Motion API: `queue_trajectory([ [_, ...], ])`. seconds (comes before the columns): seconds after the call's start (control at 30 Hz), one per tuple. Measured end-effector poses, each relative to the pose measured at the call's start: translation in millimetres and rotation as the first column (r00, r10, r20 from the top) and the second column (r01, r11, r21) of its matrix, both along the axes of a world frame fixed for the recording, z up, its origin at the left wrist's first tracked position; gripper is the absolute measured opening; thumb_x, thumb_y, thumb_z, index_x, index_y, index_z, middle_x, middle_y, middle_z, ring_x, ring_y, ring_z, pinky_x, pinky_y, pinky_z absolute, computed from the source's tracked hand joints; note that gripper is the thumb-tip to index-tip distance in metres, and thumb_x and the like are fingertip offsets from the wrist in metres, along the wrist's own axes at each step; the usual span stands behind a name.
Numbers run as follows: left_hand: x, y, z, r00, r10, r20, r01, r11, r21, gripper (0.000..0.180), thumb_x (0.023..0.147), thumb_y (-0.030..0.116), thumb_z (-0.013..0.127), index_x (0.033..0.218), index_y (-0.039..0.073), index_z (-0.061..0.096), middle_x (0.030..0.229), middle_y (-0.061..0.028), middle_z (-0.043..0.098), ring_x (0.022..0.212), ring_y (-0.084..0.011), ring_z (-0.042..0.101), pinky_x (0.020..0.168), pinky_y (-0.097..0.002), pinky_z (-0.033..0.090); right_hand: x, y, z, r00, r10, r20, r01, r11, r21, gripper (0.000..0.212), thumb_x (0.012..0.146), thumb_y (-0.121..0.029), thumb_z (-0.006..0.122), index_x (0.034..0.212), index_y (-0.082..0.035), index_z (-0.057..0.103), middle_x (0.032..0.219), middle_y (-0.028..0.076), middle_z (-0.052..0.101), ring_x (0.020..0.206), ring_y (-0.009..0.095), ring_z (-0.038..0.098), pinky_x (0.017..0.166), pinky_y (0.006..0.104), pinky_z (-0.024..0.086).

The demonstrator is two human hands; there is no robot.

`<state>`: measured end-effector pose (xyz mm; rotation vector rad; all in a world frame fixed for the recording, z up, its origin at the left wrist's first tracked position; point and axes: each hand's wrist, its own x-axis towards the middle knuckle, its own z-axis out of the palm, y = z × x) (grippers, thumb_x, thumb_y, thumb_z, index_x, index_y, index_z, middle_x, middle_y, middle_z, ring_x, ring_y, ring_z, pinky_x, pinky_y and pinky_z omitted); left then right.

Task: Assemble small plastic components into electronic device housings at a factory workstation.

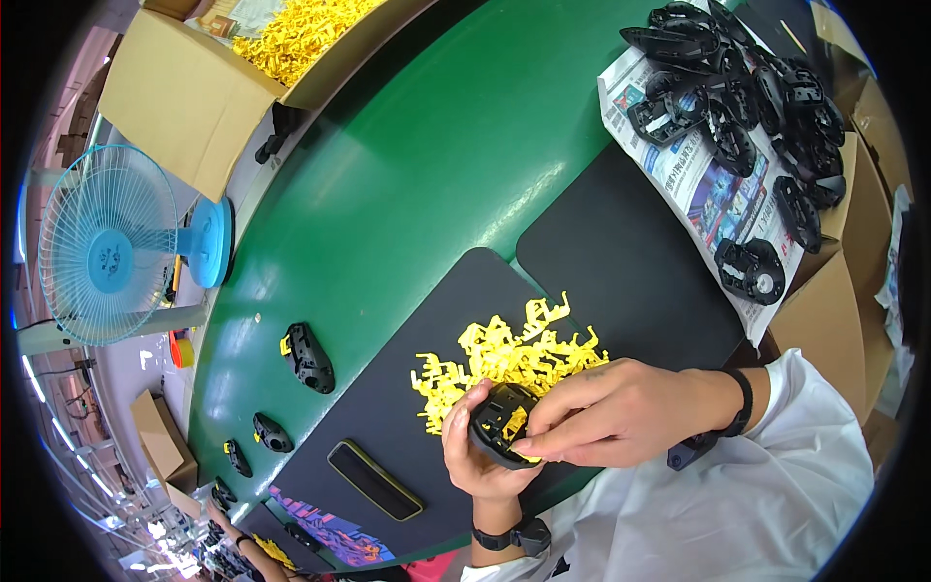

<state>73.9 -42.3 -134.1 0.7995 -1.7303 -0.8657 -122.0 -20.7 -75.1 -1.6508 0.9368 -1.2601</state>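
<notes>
My left hand (472,451) grips a black plastic shell (493,448), rounded like a computer mouse housing, with its hollow inner side facing up. Inside the shell sits a small yellow plastic part (515,423). My right hand (601,412) is pinched over the shell's right side, its fingertips at the yellow part; whether they grip it or only press on it is hidden. Just beyond both hands, a loose pile of yellow plastic clips (514,347) lies on a black mat (407,364).
Several black shells (732,97) are heaped on newspaper (713,199) at the right, beside cardboard boxes (824,301). A phone (375,479) lies left of my hands. More shells (310,359) stand along the green table (388,184). A blue fan (112,247) and a carton of yellow clips (184,97) are far left. A co-worker's arm (254,553) shows lower left.
</notes>
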Motion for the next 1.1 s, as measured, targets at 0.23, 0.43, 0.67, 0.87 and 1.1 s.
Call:
queue_trajectory([
  [0.23, 4, 1, 3, 1.000, 0.001, 0.012, -0.002, 0.998, 0.060, 0.096, 0.068, 0.043, 0.087, 0.139, 0.004, 0.036, 0.126, -0.0220, 0.053, 0.112, -0.0373, 0.058, 0.093, -0.0470, 0.051, 0, 0, -4, 0.992, 0.023, -0.121, -0.029, 0.998, -0.052, 0.018, 0.083, -0.004, 0.066, 0.101, -0.005, 0.068, 0.097, 0.003, 0.063, 0.073, 0.019, 0.064, 0.061, 0.0280, 0.054],
  [0.43, 2, 1, 8, 1.000, 0.002, 0.025, -0.004, 0.997, 0.083, 0.083, 0.078, 0.038, 0.079, 0.140, 0.006, 0.035, 0.126, -0.0212, 0.051, 0.112, -0.0365, 0.058, 0.093, -0.0465, 0.051, -2, 3, -4, 0.974, -0.044, -0.224, -0.001, 0.980, -0.197, 0.034, 0.081, -0.007, 0.063, 0.115, -0.010, 0.065, 0.100, 0.002, 0.060, 0.078, 0.018, 0.063, 0.065, 0.0270, 0.054],
  [0.67, -9, -3, 2, 0.993, 0.121, -0.010, -0.121, 0.971, -0.207, 0.059, 0.095, 0.039, 0.052, 0.141, 0.011, 0.029, 0.130, -0.0168, 0.047, 0.118, -0.0358, 0.052, 0.100, -0.0495, 0.045, 5, 19, 5, 0.957, -0.100, -0.272, 0.038, 0.973, -0.226, 0.045, 0.080, -0.007, 0.062, 0.124, -0.014, 0.062, 0.103, 0.003, 0.053, 0.079, 0.015, 0.058, 0.064, 0.0261, 0.052],
  [0.87, 0, 2, 1, 0.980, 0.055, -0.191, -0.070, 0.995, -0.069, 0.035, 0.102, 0.020, 0.039, 0.136, 0.023, 0.035, 0.130, -0.0112, 0.050, 0.123, -0.0330, 0.051, 0.110, -0.0513, 0.039, 8, 22, 1, 0.956, -0.155, -0.250, 0.083, 0.957, -0.277, 0.042, 0.079, -0.005, 0.062, 0.121, -0.014, 0.064, 0.110, 0.005, 0.057, 0.081, 0.017, 0.061, 0.067, 0.0267, 0.053],
  [1.1, -3, -12, 18, 0.975, 0.083, 0.208, -0.008, 0.942, -0.337, 0.064, 0.091, 0.034, 0.062, 0.141, 0.006, 0.033, 0.130, -0.0239, 0.047, 0.116, -0.0372, 0.054, 0.102, -0.0511, 0.044, -10, 22, -1, 0.996, -0.016, -0.086, 0.007, 0.995, -0.104, 0.036, 0.083, -0.001, 0.062, 0.118, -0.010, 0.065, 0.114, 0.009, 0.062, 0.089, 0.023, 0.066, 0.073, 0.0296, 0.055],
])
